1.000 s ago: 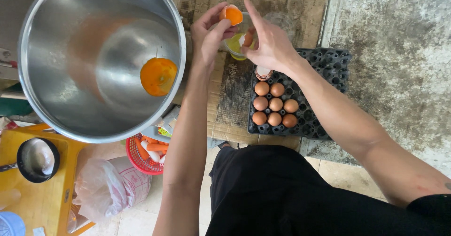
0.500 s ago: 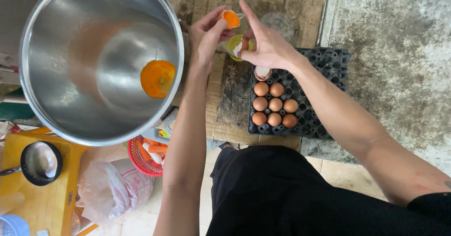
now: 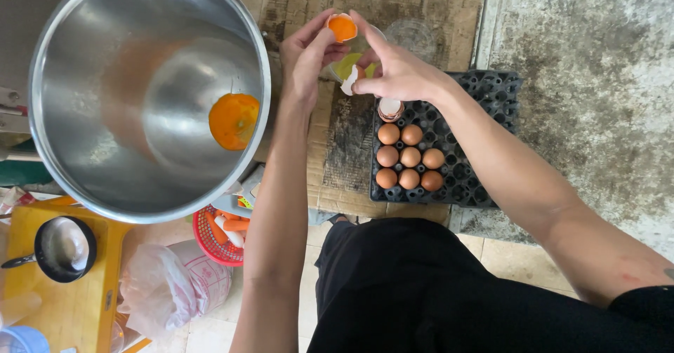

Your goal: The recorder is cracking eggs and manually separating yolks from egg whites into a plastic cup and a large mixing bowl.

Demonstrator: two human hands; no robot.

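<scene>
Large steel bowl [image 3: 91,114], upper left, seen from above; a pool of orange yolks [image 3: 234,120] lies on its bottom, right of centre. The bowl is well apart from both hands.

Flattened cardboard sheet [image 3: 337,149] covers the middle of the floor; stained concrete floor [image 3: 590,79] to its right.

Black egg tray [image 3: 484,93] sits at the right edge of the cardboard. Seven brown eggs [image 3: 410,158] fill its near-left cells: two, three and two in rows. One opened empty shell [image 3: 390,108] stands in the cell just above them. The remaining cells hold nothing.

Yellow board [image 3: 77,304], lower left, carries a small black pan [image 3: 62,249]. Beside it a crumpled clear plastic bag [image 3: 165,290] and a red mesh basket [image 3: 214,237] with orange and white items inside; what they are cannot be told.

Small clear cup [image 3: 351,63] with yellowish liquid stands on the cardboard directly beneath the hands, mostly hidden by them. A second clear container [image 3: 413,35] sits just right of it.

Left hand [image 3: 305,58]: fingers closed around a half shell [image 3: 342,28], held open side up with a whole orange yolk in it, above the cup.

Right hand [image 3: 397,72]: index finger extended toward that half shell, other fingers pinching a white shell fragment [image 3: 349,82]. Fingertips of the two hands are nearly touching at the yolk-filled shell.
</scene>
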